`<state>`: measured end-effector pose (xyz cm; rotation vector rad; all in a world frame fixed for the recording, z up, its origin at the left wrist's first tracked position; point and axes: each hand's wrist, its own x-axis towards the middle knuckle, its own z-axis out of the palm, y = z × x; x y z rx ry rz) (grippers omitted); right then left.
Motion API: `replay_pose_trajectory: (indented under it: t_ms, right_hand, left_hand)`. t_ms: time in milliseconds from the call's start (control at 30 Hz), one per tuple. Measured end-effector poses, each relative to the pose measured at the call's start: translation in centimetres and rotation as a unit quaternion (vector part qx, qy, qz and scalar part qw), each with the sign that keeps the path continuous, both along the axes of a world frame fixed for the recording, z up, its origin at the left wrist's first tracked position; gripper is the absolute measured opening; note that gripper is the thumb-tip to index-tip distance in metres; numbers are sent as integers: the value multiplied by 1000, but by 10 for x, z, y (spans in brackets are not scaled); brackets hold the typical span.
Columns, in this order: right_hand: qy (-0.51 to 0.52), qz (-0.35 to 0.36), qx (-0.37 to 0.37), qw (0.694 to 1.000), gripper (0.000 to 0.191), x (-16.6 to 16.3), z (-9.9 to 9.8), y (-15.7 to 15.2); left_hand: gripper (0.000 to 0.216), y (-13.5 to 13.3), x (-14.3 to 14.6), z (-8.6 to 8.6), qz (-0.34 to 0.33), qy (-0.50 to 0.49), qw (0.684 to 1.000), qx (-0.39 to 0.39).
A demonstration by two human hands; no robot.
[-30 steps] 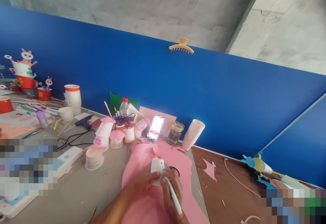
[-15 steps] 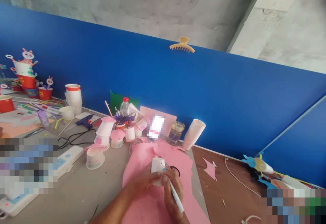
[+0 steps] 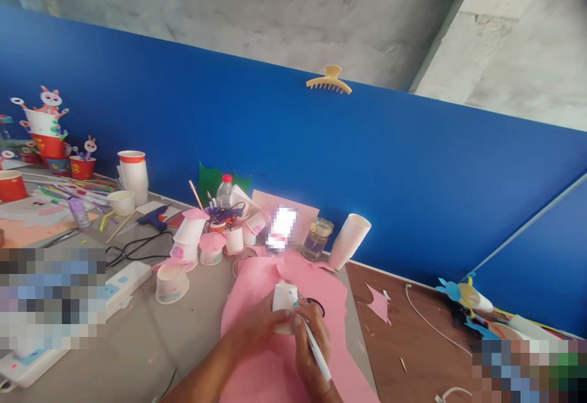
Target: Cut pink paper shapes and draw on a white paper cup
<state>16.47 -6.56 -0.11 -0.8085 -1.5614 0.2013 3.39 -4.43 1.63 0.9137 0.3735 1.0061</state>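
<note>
My left hand [image 3: 262,316] is closed round a small white paper cup [image 3: 283,298], its thumb lying across the front. In my right hand [image 3: 314,336] is a white marker pen [image 3: 317,354], its tip at the cup's upper right side. Whether the tip touches the cup I cannot tell. Both hands are above pink paper [image 3: 257,277] spread on the table. A pair of scissors with a dark handle [image 3: 316,306] shows partly behind my right hand.
Beyond the paper stand a lit phone [image 3: 281,229], a glass jar [image 3: 317,239] and a leaning stack of paper cups [image 3: 351,241]. Pink-trimmed cups [image 3: 188,235], a blue glue gun [image 3: 155,218] and a power strip [image 3: 132,277] are on the left. A blue partition [image 3: 229,115] closes off the back.
Hardly anything differs. The marker tip and my right hand have shifted very slightly at the cup; my left hand keeps its hold.
</note>
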Motion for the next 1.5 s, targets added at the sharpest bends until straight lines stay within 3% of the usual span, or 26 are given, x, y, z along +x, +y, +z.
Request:
replay_pose_trajectory:
  t_ms: [533, 867, 1267, 1500]
  right_hand:
    - [11, -1, -10, 1000, 13, 0, 3, -1]
    - [20, -13, -12, 1000, 14, -1, 7, -1]
    - [77, -19, -33, 996, 15, 1, -1, 1]
    - [78, -21, -37, 996, 15, 0, 0, 1]
  left_hand:
    - [31, -6, 0, 15, 15, 26, 999, -12]
    - [30, -4, 1, 9, 10, 21, 1000, -20]
    - [32, -1, 0, 1, 13, 1, 1000, -19]
    - [33, -1, -1, 3, 17, 9, 1000, -17]
